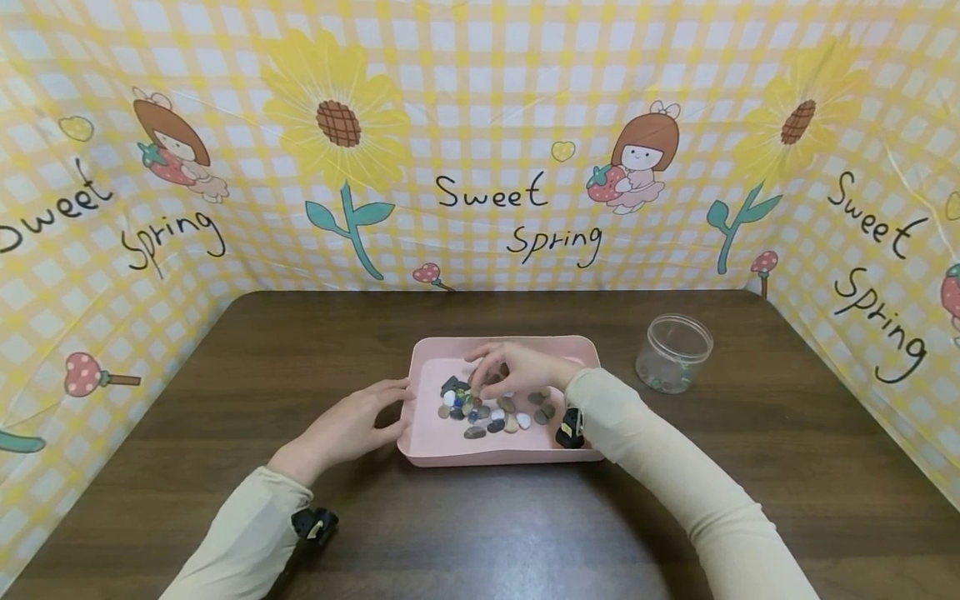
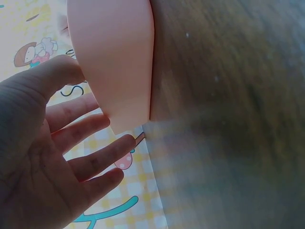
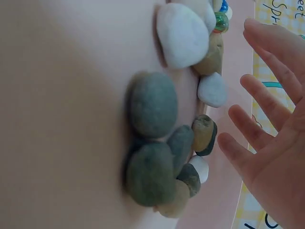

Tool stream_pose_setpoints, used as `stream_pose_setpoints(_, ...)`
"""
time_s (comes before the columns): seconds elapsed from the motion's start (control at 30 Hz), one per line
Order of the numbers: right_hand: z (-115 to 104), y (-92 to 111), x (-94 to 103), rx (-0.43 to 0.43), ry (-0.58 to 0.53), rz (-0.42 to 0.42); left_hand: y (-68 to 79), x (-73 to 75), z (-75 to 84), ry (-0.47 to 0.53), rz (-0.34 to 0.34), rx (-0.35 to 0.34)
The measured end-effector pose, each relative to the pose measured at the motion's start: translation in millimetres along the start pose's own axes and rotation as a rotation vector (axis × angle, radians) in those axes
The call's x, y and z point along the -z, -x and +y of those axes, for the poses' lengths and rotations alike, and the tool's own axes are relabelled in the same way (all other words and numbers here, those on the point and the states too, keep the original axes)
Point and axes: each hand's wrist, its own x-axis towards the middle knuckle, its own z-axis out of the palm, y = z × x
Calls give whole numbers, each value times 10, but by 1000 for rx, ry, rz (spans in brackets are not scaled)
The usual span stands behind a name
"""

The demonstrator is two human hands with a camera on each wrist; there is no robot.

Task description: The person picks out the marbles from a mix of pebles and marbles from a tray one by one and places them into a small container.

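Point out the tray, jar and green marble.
tray (image 1: 431, 432): head view, bare floor by the near left corner
jar (image 1: 664, 367): head view, clear side wall
green marble (image 3: 221, 22): right wrist view, middle of its visible surface

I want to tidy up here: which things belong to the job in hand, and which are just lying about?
In the job:
pink tray, touched by the left hand
stones and marbles, below the right hand

Apparently lying about:
clear jar, untouched, apart from the tray
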Motion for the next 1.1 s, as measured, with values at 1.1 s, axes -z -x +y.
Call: stream_pose_setpoints(1.1,-74,27,42,39,57,38,1,-13,-15,2,6,-11)
